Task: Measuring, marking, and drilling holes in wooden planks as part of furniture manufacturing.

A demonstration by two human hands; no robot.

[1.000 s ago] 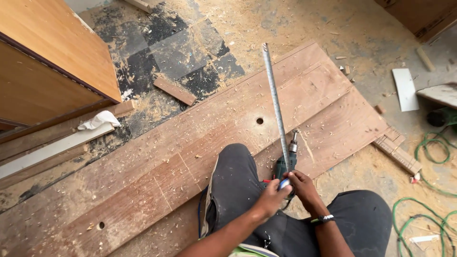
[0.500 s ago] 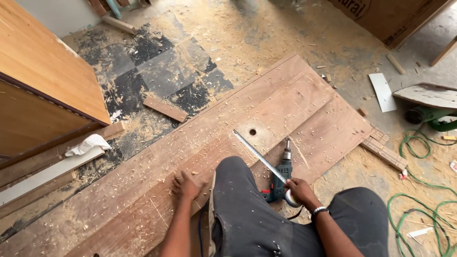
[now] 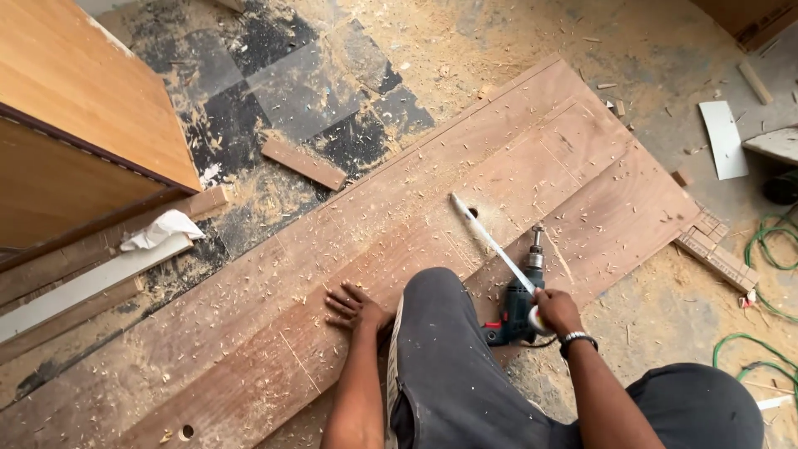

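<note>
We kneel on a long brown wooden door panel (image 3: 465,216) strewn with shavings, which runs across the floor from seven o'clock up to two o'clock, with our dark-trousered knee (image 3: 445,333) planted on it near six o'clock. At ten o'clock stands a tan laminated cabinet (image 3: 75,125), and at four o'clock a green hose (image 3: 769,249) coils over the dusty floor. Our left hand (image 3: 356,308) lies flat on the panel at about seven o'clock, palm down, fingers released and spread, the arm straight and bearing on the wood. Our right hand (image 3: 555,312), wrist wearing a beaded band, sits at five o'clock with the forearm angled inward; its fingers are closed around the case end of a white and metal measuring tape (image 3: 490,241), whose blade stretches toward eleven o'clock and ends just beside a small round drilled hole (image 3: 472,213). A dark teal power drill (image 3: 517,303) lies on the panel just beside that hand, bit pointing to twelve o'clock.
</note>
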